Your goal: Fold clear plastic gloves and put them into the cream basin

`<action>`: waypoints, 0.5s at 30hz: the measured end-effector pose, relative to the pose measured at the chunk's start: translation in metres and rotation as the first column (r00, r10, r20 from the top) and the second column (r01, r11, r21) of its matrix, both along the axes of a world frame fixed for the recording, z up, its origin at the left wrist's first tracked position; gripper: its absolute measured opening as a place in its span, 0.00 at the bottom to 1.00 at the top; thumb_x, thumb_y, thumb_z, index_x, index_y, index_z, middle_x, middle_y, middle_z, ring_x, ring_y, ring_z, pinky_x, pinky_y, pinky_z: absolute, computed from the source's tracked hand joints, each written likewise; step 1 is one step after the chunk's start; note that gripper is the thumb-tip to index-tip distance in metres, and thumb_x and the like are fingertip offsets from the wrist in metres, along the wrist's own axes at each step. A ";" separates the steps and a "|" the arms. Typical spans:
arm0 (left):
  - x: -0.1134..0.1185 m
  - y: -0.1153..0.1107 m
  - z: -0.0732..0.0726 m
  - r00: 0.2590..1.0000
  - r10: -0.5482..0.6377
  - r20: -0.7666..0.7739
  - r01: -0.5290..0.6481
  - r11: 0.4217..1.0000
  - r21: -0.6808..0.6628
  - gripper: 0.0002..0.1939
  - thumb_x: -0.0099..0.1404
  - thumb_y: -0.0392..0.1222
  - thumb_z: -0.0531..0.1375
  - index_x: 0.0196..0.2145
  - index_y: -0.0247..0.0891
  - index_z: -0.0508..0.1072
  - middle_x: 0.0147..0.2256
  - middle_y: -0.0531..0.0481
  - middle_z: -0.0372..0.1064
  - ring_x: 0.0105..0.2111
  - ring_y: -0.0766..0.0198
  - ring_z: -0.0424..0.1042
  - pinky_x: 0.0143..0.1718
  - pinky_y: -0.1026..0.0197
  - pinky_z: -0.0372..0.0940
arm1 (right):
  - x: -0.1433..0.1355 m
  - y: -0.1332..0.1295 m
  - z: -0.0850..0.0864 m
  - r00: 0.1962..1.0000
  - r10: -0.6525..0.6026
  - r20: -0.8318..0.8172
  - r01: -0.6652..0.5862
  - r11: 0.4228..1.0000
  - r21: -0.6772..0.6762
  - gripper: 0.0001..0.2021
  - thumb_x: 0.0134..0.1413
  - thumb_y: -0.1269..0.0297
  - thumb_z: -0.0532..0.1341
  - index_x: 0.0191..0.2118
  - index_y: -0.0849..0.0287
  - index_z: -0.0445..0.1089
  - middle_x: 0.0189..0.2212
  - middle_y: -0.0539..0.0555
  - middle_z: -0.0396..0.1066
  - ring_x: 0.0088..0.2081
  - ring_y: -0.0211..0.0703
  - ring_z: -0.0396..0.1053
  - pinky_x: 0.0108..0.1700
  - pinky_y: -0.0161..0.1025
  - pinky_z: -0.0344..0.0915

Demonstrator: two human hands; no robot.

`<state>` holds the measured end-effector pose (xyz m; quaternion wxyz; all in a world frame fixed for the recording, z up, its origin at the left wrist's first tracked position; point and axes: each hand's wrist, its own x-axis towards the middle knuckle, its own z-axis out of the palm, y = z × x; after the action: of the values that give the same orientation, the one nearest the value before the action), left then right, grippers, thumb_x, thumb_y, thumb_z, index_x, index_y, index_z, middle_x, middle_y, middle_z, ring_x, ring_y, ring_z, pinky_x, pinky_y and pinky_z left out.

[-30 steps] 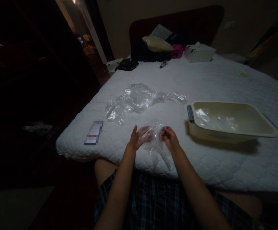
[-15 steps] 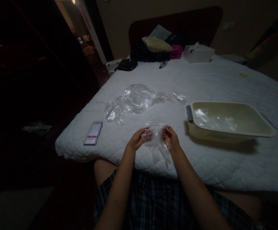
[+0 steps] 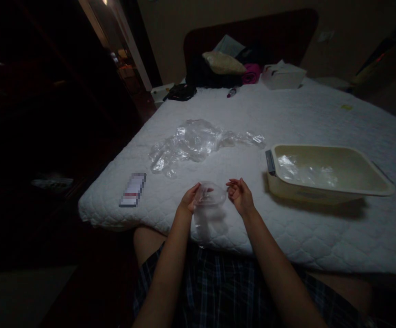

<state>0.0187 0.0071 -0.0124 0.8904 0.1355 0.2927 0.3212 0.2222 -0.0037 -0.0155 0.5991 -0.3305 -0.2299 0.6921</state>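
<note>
The person's left hand (image 3: 190, 198) pinches a piece of clear film (image 3: 211, 193) between thumb and fingers; the right hand (image 3: 240, 197) is loosely curled and grips nothing, its fingertips right beside the film's edge, though whether they touch it cannot be told. The film is thin, glossy and see-through, its upper part spread into a rounded, oval mouth, the rest hanging limp in soft folds above the near edge of the bed (image 3: 286, 237). The bed's white cover is matt and quilted in a raised, wavy pattern. Beyond the hands lies a crumpled heap (image 3: 198, 139) of the same sort of shiny, clear plastic, wrinkled and drawn out into a narrow tail toward the right. To the right stands a tub (image 3: 321, 196), cream, smooth and oblong with rounded corners and a grey clip on its left end; more glinting clear plastic shows inside. On the left lies a flat, oblong phone (image 3: 133, 190), its face blurred into blocks. Dark plaid cloth (image 3: 225, 287) covers the person's lap.
</note>
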 end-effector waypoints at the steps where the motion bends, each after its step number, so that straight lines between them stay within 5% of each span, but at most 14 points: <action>1: 0.001 0.000 0.000 1.000 0.014 -0.016 -0.014 1.000 0.015 0.24 0.67 0.48 0.42 0.40 0.26 0.70 0.18 0.46 0.68 0.11 0.69 0.63 0.09 0.70 0.53 | -0.001 0.000 -0.001 0.999 0.007 0.033 -0.007 1.000 0.012 0.17 0.47 0.46 0.57 0.30 0.55 0.70 0.27 0.50 0.71 0.20 0.33 0.62 0.19 0.32 0.55; 8: 0.013 -0.001 -0.005 0.993 0.103 -0.050 -0.096 0.987 0.132 0.14 0.65 0.42 0.47 0.37 0.32 0.69 0.30 0.43 0.73 0.15 0.69 0.67 0.12 0.70 0.57 | -0.006 -0.004 -0.001 0.984 0.006 0.176 -0.009 1.000 0.014 0.23 0.37 0.38 0.59 0.26 0.57 0.68 0.21 0.50 0.68 0.25 0.39 0.66 0.27 0.36 0.62; 15: 0.015 -0.002 -0.003 0.990 0.117 -0.079 -0.105 0.984 0.147 0.14 0.64 0.45 0.48 0.33 0.34 0.68 0.32 0.44 0.74 0.15 0.68 0.67 0.14 0.69 0.59 | -0.005 -0.006 0.001 0.956 0.047 0.289 -0.054 0.998 0.018 0.14 0.36 0.53 0.66 0.28 0.57 0.69 0.22 0.48 0.68 0.22 0.36 0.65 0.25 0.33 0.59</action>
<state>0.0332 0.0048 -0.0149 0.8456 0.1960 0.3145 0.3843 0.2171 -0.0093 -0.0142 0.5454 -0.4143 -0.3320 0.6486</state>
